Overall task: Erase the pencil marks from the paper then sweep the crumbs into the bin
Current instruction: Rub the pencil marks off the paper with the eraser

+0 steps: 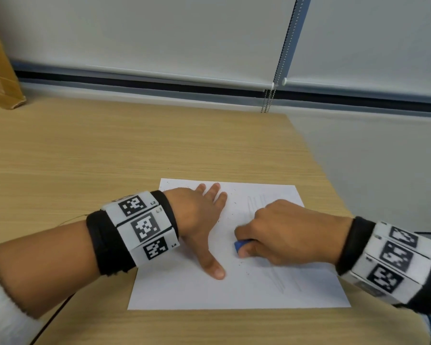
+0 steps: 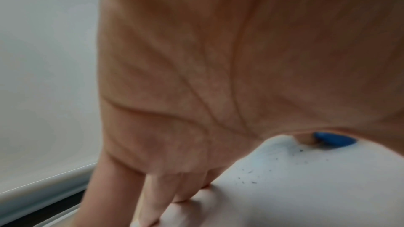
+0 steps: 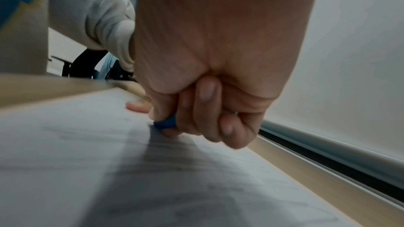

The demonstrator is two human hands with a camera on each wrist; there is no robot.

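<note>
Your right hand (image 1: 281, 235) pinches the eraser (image 1: 241, 245); remaining marks (image 1: 279, 280) lie near-right of it, left hand (image 1: 199, 220) flat on the paper (image 1: 184, 292).

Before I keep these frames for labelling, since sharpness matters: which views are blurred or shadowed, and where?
Head view: mostly sharp, right hand with the blue eraser slightly smeared. Left wrist view: soft, left hand fills it out of focus. Right wrist view: sheet of paper streaked, a dark shadow under the hand.
</note>
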